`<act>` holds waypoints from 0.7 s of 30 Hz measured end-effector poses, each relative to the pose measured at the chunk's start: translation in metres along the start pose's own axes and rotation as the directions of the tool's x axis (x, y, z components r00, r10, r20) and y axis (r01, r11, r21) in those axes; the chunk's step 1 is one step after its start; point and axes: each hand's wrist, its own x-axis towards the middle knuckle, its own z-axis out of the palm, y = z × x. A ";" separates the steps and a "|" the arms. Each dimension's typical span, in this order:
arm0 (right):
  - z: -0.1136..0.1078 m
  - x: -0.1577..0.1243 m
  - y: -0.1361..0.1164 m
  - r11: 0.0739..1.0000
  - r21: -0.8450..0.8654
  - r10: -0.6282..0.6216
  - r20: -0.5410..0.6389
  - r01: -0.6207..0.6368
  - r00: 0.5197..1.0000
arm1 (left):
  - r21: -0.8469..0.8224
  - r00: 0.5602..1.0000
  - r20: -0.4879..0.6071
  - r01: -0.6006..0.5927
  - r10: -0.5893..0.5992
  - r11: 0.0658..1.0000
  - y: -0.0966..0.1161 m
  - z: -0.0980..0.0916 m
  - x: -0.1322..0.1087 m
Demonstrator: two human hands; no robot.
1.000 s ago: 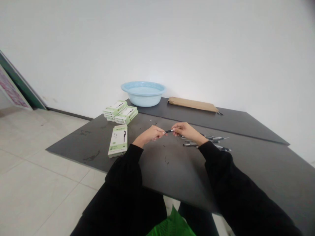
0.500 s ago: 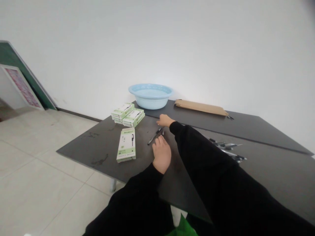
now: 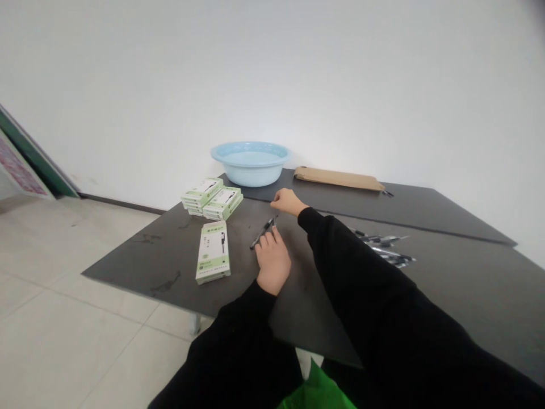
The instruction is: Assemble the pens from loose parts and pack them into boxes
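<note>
On the dark table, my left hand (image 3: 273, 261) lies palm down with its fingers stretched forward. Its fingertips touch or nearly touch a few black and clear pens (image 3: 261, 234) lying close together. Just beyond them my right hand (image 3: 288, 202) hovers with thumb and fingers pinched; whatever may be between them is too small to make out. To the left of my left hand lies a white and green pen box (image 3: 213, 254), with a pen printed on it and its far end flap raised.
Several similar boxes (image 3: 204, 193) are stacked at the back left. Behind them stands a light blue basin (image 3: 252, 170). A brown paper packet (image 3: 338, 178) lies by the wall, dark tips poking out. Several loose pens (image 3: 387, 250) lie right of my right sleeve on the table (image 3: 460, 284).
The view has turned slightly to the right. My left hand has moved onto the pens, its fingers more spread. My right hand has lifted slightly away from them.
</note>
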 end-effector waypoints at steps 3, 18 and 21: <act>-0.037 -0.029 0.030 0.998 0.053 0.034 0.009 -0.035 0.999 | -0.003 0.998 -0.069 -0.011 0.011 1.000 -0.005 -0.011 0.002; -0.112 -0.225 0.214 0.790 0.481 0.470 -0.074 -0.382 0.879 | -0.301 0.870 0.109 -0.432 0.480 0.850 0.094 0.007 0.019; -0.116 -0.225 0.216 0.890 0.196 0.445 -0.176 -0.412 0.878 | -0.319 0.869 0.078 -0.442 0.488 0.838 0.120 0.014 0.030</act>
